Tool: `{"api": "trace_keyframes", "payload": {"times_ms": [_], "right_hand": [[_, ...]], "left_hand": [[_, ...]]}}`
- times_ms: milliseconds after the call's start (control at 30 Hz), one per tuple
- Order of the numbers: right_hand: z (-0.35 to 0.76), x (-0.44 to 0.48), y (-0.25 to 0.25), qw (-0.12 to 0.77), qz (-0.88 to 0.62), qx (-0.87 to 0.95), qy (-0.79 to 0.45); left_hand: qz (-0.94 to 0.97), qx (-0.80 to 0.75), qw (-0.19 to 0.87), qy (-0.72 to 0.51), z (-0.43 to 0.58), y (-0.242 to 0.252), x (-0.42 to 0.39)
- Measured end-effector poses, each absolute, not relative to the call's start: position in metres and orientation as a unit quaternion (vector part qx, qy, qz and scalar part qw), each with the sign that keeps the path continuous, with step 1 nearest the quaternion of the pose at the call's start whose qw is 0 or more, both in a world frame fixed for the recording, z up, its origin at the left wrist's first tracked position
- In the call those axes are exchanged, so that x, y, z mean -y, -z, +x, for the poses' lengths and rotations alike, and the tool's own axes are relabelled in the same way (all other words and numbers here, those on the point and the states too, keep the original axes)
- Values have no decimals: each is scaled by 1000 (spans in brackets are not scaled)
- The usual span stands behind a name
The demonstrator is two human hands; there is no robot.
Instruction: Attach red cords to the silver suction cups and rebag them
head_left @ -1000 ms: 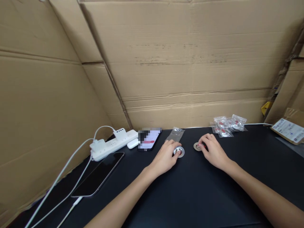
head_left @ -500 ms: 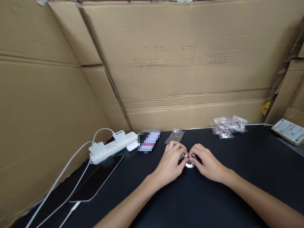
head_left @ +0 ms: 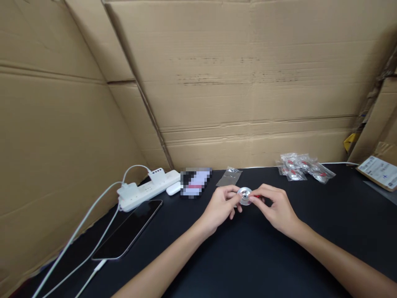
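Note:
A round silver metal disc (head_left: 245, 196) with a small hole at its centre is held up between both hands, its flat face toward the camera. The thumb and fingers of my left hand (head_left: 222, 206) pinch its left edge. On the other side, my right hand (head_left: 275, 206) has thumb and forefinger at the disc's right edge, with a small red piece (head_left: 257, 196) showing between the fingers. Just beyond my left hand, a flat clear plastic bag (head_left: 229, 177) lies on the black table (head_left: 248, 265).
Several clear bags (head_left: 293, 167) with silver and red parts lie at the back right, near a labelled package (head_left: 379, 170). To the left are a white power strip (head_left: 149, 191), cables, a dark phone (head_left: 128, 230) and a pixelated item (head_left: 195, 183). Cardboard walls (head_left: 217, 95) stand behind.
The disc has been lifted and tilted toward the camera, and more of it shows. Among the bags at the back right, one now lies farther right and nearer.

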State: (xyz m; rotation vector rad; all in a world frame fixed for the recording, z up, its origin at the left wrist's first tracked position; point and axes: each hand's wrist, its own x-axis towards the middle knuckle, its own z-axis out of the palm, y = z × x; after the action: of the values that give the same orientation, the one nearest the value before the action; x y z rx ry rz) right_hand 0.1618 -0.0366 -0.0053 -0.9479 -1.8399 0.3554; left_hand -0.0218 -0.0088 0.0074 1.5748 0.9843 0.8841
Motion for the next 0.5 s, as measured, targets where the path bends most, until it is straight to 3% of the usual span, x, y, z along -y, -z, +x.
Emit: {"api": "trace_keyframes", "payload": {"times_ms": [500], "right_hand": [[166,35,8,459,-398,786,-113]], "left_hand": [[630,-340,600,-356,-20,-10,14]]}}
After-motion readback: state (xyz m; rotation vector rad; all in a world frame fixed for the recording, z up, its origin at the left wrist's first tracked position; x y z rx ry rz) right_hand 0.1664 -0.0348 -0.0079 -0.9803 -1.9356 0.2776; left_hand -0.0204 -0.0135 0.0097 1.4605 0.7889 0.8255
